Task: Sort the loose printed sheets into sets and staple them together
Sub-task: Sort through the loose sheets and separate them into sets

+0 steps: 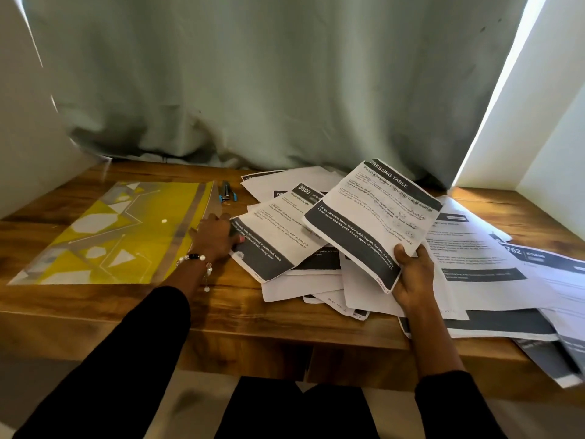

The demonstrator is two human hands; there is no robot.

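Observation:
Loose printed sheets point(493, 267) with dark header bands lie scattered over the middle and right of the wooden desk point(221, 308). My right hand point(413, 274) grips the lower corner of a sheet headed "DRESSING TABLE" point(373, 213), lifted and tilted above the pile. My left hand point(215, 237) holds the left edge of a "3800" kitchen sheet point(275, 236) lying on the pile, thumb on the paper. A small blue and black stapler point(226, 192) lies behind my left hand.
A yellow and grey patterned plastic folder point(110, 236) lies flat on the left of the desk. A grey-green curtain point(269, 83) hangs along the back. White walls close in left and right. Some sheets overhang the desk's front right edge.

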